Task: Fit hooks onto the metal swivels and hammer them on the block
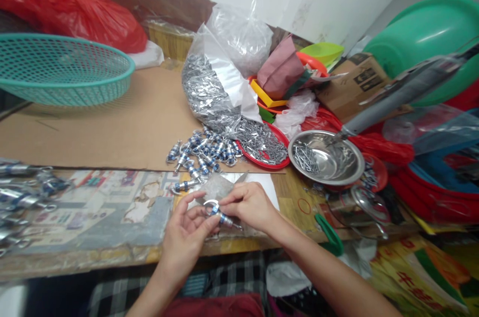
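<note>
My left hand (186,233) and my right hand (250,205) meet over the table's front edge. Between their fingertips they hold one small silver clip with a blue band and a ring (219,213). Just beyond lies a pile of the same blue-banded clips (204,153) on the cardboard. A clear plastic bag of silver metal parts (211,92) spills into a red tray (275,162). A small clear bag (217,188) lies under my hands.
A steel bowl with screws (325,158) stands to the right, a grey tool (404,93) hanging above it. A teal mesh basket (62,68) sits at the back left. More clips (26,192) lie at the left edge. Green basin (430,32) and cartons crowd the right.
</note>
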A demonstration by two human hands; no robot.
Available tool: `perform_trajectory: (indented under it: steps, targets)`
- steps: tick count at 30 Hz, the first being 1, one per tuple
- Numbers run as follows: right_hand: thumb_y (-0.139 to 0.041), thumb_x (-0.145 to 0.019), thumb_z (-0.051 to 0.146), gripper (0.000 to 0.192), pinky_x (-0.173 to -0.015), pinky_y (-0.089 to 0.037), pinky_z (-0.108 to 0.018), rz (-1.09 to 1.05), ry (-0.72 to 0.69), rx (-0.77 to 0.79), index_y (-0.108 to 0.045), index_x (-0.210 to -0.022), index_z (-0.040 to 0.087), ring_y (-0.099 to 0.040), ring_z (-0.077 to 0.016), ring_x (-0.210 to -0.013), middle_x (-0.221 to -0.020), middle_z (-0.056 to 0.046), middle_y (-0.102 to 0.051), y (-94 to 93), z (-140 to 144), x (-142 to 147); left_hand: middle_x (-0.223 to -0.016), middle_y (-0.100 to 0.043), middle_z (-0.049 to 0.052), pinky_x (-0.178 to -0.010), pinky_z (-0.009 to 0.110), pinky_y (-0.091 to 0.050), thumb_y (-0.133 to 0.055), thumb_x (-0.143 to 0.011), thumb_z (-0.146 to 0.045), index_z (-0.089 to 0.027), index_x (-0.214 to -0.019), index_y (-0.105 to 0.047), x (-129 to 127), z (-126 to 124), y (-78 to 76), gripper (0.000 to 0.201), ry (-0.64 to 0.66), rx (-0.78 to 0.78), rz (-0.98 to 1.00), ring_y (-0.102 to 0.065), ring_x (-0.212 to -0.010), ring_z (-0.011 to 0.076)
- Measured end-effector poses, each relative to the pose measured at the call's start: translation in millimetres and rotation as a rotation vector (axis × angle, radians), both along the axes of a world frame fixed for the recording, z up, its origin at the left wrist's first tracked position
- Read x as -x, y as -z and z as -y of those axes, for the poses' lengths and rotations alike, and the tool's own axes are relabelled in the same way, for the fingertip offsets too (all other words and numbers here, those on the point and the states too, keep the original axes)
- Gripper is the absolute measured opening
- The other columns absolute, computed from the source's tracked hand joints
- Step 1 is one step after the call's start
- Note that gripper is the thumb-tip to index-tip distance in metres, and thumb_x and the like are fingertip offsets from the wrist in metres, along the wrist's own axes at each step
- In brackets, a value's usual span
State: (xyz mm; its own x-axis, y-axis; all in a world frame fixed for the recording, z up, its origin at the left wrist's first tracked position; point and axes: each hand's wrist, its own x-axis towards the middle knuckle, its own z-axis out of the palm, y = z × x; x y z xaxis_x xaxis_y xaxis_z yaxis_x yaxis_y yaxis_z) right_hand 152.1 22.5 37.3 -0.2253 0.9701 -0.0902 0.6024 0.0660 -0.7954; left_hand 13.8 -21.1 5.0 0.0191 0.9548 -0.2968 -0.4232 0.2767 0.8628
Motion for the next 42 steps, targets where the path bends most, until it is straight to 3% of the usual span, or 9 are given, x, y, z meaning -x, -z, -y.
perform_trajectory:
  steps: [7, 9, 12, 16, 22, 29, 33, 38, 42]
  targets:
    - [-0.065, -0.071, 0.019, 0.012, -0.057, -0.044, -0.022, -0.078, -0.071, -0.155, -0.074, -0.078, 0.023, -0.058, -0.0127, -0.061, -0.064, -0.001, -0.066, 2.4, 8, -12, -0.064, -0.064, -0.004, -0.055, 0.021, -0.051, -0.074, -0.06, -0.02, -0.019, -0.105, -0.045, 0, -1, -2.4, 0.054, 0.004, 0.002, 0.0, -0.061, -0.056, 0.011]
    - [-0.06, -0.076, 0.023, 0.016, -0.065, -0.047, -0.025, -0.118, 0.011, -0.211, -0.072, -0.086, 0.022, -0.061, -0.0143, -0.071, -0.075, -0.003, -0.067, 3.9, 13, -30, -0.064, -0.063, -0.004, -0.055, 0.022, -0.051, -0.074, -0.059, -0.021, -0.019, -0.105, -0.045, 0, -1, -1.8, 0.055, 0.002, 0.009, 0.003, -0.062, -0.057, 0.0123]
    - [-0.057, -0.078, 0.027, 0.026, -0.072, -0.047, -0.03, 0.095, 0.142, -0.256, -0.065, -0.102, 0.02, -0.059, -0.0182, -0.083, -0.089, -0.006, -0.063, 14.2, 21, -61, -0.066, -0.062, -0.004, -0.055, 0.024, -0.052, -0.074, -0.059, -0.021, -0.02, -0.107, -0.045, -1, -2, 0.3, 0.056, 0.012, 0.011, 0.005, -0.063, -0.06, 0.0139]
    - [-0.056, -0.079, 0.028, 0.031, -0.077, -0.046, -0.035, 0.434, 0.036, -0.164, -0.058, -0.109, 0.019, -0.057, -0.0218, -0.086, -0.091, -0.007, -0.059, 35.9, 30, -85, -0.066, -0.062, -0.003, -0.056, 0.024, -0.052, -0.073, -0.061, -0.02, -0.019, -0.108, -0.044, -1, -2, 0.9, 0.055, 0.011, -0.003, -0.006, -0.063, -0.06, 0.0137]
    - [-0.05, -0.083, 0.023, 0.023, -0.078, -0.048, -0.031, 0.291, 0.12, -0.346, -0.052, -0.105, 0.02, -0.059, -0.0199, -0.09, -0.098, -0.007, -0.059, 23.7, 37, -77, -0.066, -0.061, -0.005, -0.055, 0.023, -0.051, -0.073, -0.062, -0.021, -0.019, -0.108, -0.044, 0, 0, -0.7, 0.054, 0.009, 0.0, -0.008, -0.063, -0.059, 0.013]
    - [-0.042, -0.085, 0.007, 0.054, -0.077, -0.049, -0.028, 0.252, -0.163, -0.556, -0.035, -0.133, 0.029, -0.059, -0.0176, -0.094, -0.107, -0.006, -0.06, -16.5, 63, -63, -0.067, -0.062, -0.004, -0.059, 0.024, -0.051, -0.072, -0.064, -0.019, -0.02, -0.11, -0.043, 0, 0, 0.0, 0.054, 0.011, -0.007, -0.02, -0.063, -0.061, 0.0127]
    - [-0.037, -0.083, 0.003, 0.056, -0.068, -0.051, -0.028, 0.387, -0.217, -0.481, -0.037, -0.133, 0.027, -0.062, -0.0171, -0.079, -0.094, -0.006, -0.063, -8.3, 71, -62, -0.064, -0.061, -0.005, -0.06, 0.024, -0.052, -0.073, -0.062, -0.019, -0.02, -0.111, -0.043, 0, 0, 1.0, 0.057, 0.0, 0.007, -0.017, -0.063, -0.06, 0.0125]
    - [-0.038, -0.084, 0.004, 0.053, -0.074, -0.051, -0.027, 0.319, -0.154, -0.516, -0.04, -0.132, 0.025, -0.061, -0.0169, -0.088, -0.102, -0.007, -0.063, 3.5, 77, -66, -0.063, -0.063, -0.005, -0.058, 0.024, -0.053, -0.075, -0.058, -0.02, -0.021, -0.114, -0.045, -1, 1, 0.4, 0.064, -0.042, 0.027, -0.014, -0.064, -0.059, 0.0136]
    - [-0.046, -0.085, 0.016, 0.04, -0.079, -0.05, -0.028, 0.184, 0.022, -0.416, -0.05, -0.124, 0.022, -0.061, -0.0171, -0.092, -0.105, -0.007, -0.063, 19.8, 67, -79, -0.067, -0.07, 0.001, -0.064, 0.027, -0.054, -0.076, -0.056, -0.026, -0.017, -0.095, -0.063, 4, -3, -0.8, 0.042, 0.03, 0.073, -0.146, -0.067, -0.064, 0.0168]
